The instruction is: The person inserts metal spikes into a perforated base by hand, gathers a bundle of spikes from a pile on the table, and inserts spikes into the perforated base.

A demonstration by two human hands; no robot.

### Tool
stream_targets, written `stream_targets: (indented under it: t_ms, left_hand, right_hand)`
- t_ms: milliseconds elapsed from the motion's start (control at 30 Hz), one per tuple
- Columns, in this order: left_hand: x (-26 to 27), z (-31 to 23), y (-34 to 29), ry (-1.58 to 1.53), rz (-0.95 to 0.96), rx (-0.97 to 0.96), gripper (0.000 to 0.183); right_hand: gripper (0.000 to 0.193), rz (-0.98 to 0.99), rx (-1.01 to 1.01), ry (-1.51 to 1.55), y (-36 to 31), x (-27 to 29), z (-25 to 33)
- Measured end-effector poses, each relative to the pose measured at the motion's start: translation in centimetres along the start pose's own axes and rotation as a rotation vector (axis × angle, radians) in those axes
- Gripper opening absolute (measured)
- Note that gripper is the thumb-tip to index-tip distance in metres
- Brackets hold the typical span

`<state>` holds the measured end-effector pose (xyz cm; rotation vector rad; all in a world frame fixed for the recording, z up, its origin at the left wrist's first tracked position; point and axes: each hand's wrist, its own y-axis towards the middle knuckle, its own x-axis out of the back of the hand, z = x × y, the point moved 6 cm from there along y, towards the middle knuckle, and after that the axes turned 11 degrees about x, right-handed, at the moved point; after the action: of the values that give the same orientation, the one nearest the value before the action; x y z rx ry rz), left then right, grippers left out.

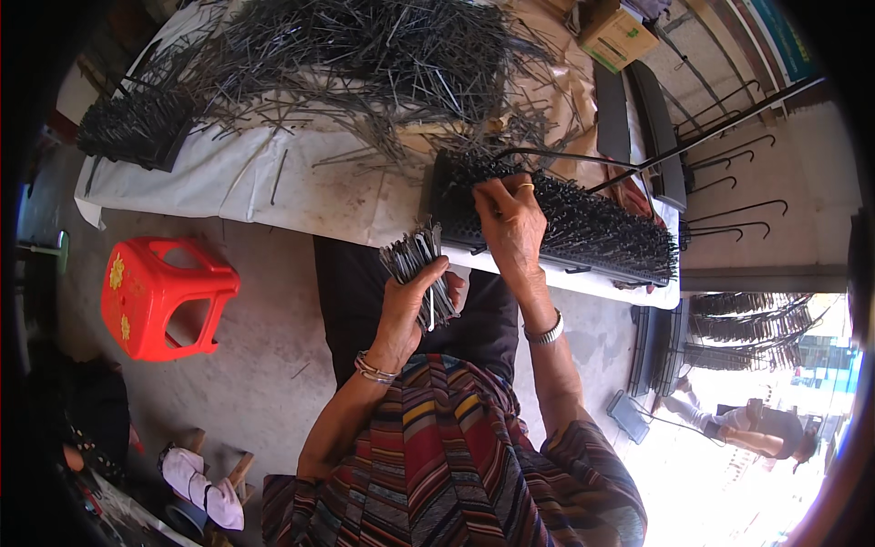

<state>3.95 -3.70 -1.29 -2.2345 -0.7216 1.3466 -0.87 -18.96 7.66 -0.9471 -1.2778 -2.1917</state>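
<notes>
Grey floor [264, 383], red stool [155, 296], pale wall [813, 173], bright opening [738, 497], perhaps a doorway

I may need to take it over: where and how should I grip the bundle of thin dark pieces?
Probably around the upper part of the bundle, from the table side: that end juts free above the left hand, whose thumb crosses lower down. Its many separate pieces suggest wrapping all fingers round it.
</notes>
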Motion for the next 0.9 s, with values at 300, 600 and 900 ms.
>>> stream_targets:
  t_ms: [300, 600, 900]
  left_hand:
    - [-0.6, 0.0, -0.9, 0.109, -0.011, -0.018, 0.015]
    - [-0.9, 0.5, -1.2, 0.25, -0.058, 0.01, 0.02]
    - [1.3, 1.3, 0.4, 0.042, -0.007, 0.04, 0.017]
  right_hand:
    - [0.014, 0.082, -0.089, 0.125, -1.1, 1.3, 0.9]
    - [0.01, 0.376, -0.207, 0.542, -2.1, 0.8, 1.5]
    - [0.005, -0.063, -0.286, 0.413, 0.4, 2.4, 1.2]
